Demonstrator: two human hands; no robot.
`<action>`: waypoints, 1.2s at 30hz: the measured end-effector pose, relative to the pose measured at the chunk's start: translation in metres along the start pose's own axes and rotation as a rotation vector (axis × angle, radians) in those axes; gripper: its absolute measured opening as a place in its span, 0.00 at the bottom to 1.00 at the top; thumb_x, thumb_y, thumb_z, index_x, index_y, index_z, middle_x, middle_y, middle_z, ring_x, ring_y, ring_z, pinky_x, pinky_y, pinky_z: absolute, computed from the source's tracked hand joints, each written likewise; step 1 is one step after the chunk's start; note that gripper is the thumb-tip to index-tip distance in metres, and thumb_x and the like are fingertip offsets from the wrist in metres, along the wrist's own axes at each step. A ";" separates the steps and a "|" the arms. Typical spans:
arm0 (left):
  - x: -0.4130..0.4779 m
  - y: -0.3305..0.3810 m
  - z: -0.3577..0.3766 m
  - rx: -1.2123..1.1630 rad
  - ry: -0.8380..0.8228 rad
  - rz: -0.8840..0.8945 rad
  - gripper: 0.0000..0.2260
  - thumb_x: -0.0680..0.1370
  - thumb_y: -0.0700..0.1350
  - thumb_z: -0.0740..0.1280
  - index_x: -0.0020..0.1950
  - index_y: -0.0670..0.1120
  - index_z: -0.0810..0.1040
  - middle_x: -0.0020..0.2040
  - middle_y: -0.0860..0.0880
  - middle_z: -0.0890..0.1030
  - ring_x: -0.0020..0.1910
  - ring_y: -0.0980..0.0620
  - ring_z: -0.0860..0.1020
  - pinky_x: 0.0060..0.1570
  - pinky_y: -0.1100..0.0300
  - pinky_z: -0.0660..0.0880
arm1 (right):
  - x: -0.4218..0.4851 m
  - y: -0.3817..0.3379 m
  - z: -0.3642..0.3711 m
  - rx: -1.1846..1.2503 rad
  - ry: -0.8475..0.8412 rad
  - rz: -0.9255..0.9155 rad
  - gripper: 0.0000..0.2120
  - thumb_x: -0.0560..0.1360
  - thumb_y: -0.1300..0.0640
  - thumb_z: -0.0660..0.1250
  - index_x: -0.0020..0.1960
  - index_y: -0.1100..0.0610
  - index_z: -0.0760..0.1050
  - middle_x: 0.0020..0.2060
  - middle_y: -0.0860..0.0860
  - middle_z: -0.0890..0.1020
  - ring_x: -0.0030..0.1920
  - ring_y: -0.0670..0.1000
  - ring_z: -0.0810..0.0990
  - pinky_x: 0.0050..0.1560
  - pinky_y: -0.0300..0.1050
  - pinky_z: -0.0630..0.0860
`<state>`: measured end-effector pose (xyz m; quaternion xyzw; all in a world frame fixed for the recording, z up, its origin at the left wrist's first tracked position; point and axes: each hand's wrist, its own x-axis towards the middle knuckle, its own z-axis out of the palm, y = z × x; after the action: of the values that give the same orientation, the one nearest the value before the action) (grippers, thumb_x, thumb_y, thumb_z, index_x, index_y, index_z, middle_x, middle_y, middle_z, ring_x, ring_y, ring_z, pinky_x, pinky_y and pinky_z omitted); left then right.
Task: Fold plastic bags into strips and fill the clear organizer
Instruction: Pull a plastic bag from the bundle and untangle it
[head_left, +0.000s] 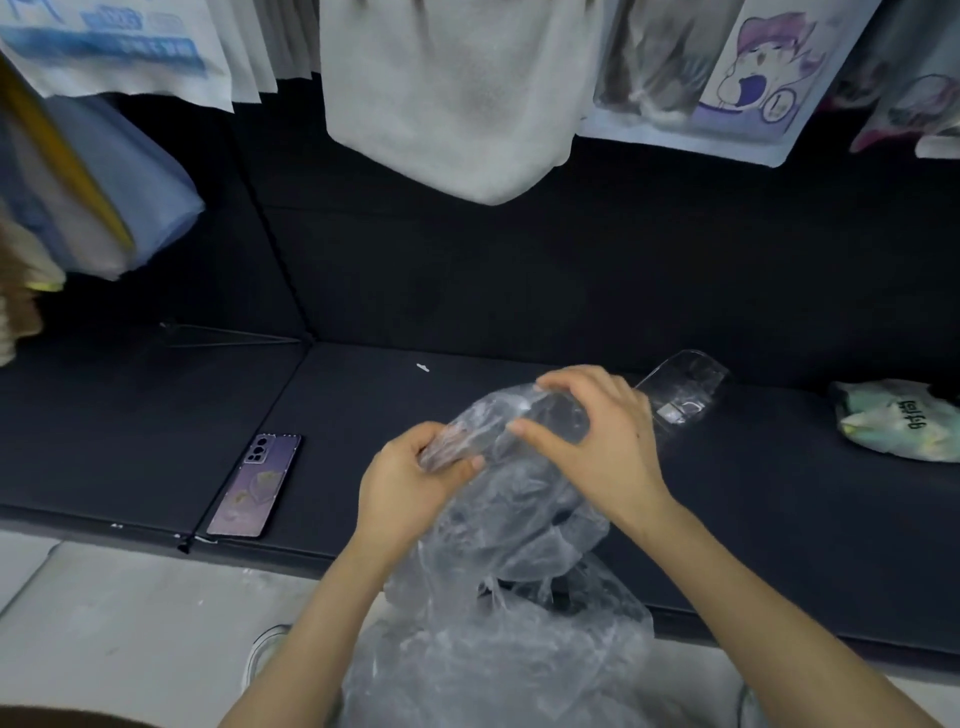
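Note:
A clear plastic bag (514, 561) is gathered between both hands above the dark cushion (363, 395). My left hand (410, 478) grips its bunched lower end. My right hand (592, 441) pinches the upper end between thumb and fingers. The rest of the bag hangs loose and crumpled toward my lap. The clear organizer (685, 384) lies on the cushion just behind my right hand, partly hidden by it.
A purple phone (254, 486) lies on the cushion's front left. A crumpled pale green bag (898, 421) sits at the far right. Towels and printed bags (457, 93) hang overhead. A thin wire hanger (228, 335) lies at the back left. Grey floor lies in front.

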<state>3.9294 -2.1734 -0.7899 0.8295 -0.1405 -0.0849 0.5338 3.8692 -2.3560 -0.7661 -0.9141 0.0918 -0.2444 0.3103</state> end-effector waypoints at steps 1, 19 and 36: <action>0.000 0.000 0.000 0.002 -0.017 -0.012 0.08 0.68 0.55 0.77 0.39 0.55 0.79 0.34 0.56 0.80 0.35 0.52 0.78 0.41 0.47 0.76 | 0.002 0.002 0.006 0.045 -0.002 0.012 0.21 0.70 0.33 0.62 0.53 0.47 0.80 0.52 0.40 0.78 0.54 0.45 0.75 0.62 0.51 0.68; -0.020 -0.013 -0.015 0.185 -0.184 -0.094 0.15 0.64 0.58 0.78 0.42 0.56 0.76 0.35 0.58 0.76 0.33 0.59 0.72 0.36 0.61 0.70 | -0.005 0.010 0.017 0.630 -0.303 0.327 0.05 0.76 0.58 0.69 0.41 0.57 0.80 0.36 0.45 0.81 0.40 0.41 0.78 0.45 0.32 0.74; -0.047 0.006 0.036 -0.271 -0.070 0.024 0.23 0.74 0.69 0.58 0.64 0.59 0.72 0.64 0.63 0.74 0.64 0.68 0.70 0.64 0.66 0.68 | -0.012 0.012 -0.030 1.178 -0.288 0.580 0.06 0.75 0.55 0.62 0.46 0.57 0.75 0.44 0.52 0.83 0.47 0.50 0.82 0.54 0.46 0.79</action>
<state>3.8735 -2.1914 -0.7999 0.7447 -0.1560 -0.1258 0.6366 3.8439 -2.3777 -0.7578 -0.5538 0.1426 -0.0361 0.8195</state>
